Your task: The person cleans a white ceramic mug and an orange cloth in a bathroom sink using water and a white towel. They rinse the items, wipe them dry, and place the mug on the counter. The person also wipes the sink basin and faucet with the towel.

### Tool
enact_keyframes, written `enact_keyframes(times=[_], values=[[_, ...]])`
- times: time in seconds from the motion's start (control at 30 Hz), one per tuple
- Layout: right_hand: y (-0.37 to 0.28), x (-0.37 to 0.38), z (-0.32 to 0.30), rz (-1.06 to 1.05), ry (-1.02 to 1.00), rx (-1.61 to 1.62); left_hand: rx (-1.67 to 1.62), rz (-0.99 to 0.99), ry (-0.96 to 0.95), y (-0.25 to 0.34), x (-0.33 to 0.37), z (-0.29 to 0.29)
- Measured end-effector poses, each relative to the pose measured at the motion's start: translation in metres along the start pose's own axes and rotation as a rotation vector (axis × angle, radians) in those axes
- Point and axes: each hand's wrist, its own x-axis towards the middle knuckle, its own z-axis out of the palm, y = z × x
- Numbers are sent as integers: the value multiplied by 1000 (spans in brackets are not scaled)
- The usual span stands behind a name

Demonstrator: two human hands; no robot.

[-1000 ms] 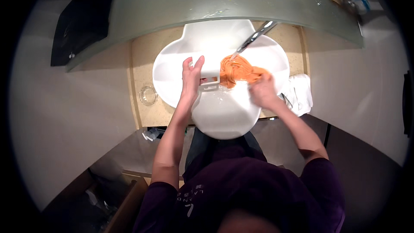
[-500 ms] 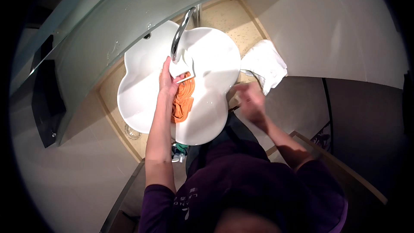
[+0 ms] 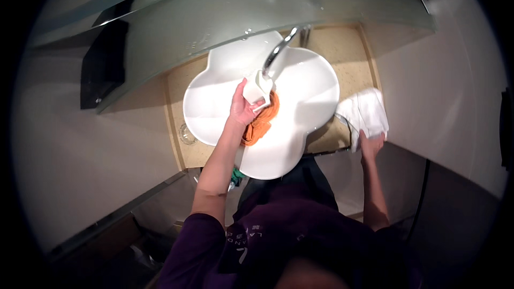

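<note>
Under the tap's spout, my left hand [image 3: 243,108] grips a white cup [image 3: 257,88] with an angular handle. An orange cloth [image 3: 258,131] lies bunched in the white, petal-shaped basin [image 3: 316,88], just below that hand. The curved chrome tap [image 3: 279,49] ends right over the cup's mouth. Off to the right, my right hand [image 3: 371,143] has closed its fingers on the near edge of a white towel [image 3: 366,111] lying on the counter corner.
Beige counter [image 3: 334,40] surrounds the basin. A frosted glass shelf [image 3: 214,16] spans the far side above it. A clear glass [image 3: 187,134] stands left of the basin. Something green [image 3: 237,175] shows below the basin's front edge. A wall rises close on the right.
My right hand has moved right from beside the basin and taken hold of the white towel. My left hand still holds the cup under the tap. The whole view has shifted and turned.
</note>
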Motion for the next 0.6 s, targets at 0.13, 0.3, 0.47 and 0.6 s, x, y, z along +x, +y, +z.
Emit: enact_keyframes(times=[0.13, 0.3, 0.47, 0.6], values=[[23, 2, 16, 243, -14, 362, -65, 36, -74, 0, -17, -16], [30, 19, 12, 444, -224, 898, 328, -65, 213, 1, -4, 5], [-33, 6, -37, 699, -649, 1404, 355, -23, 240, 1, 21, 10], [-88, -17, -63, 190, -602, 1175, 787, 165, 229, -7, 21, 31]])
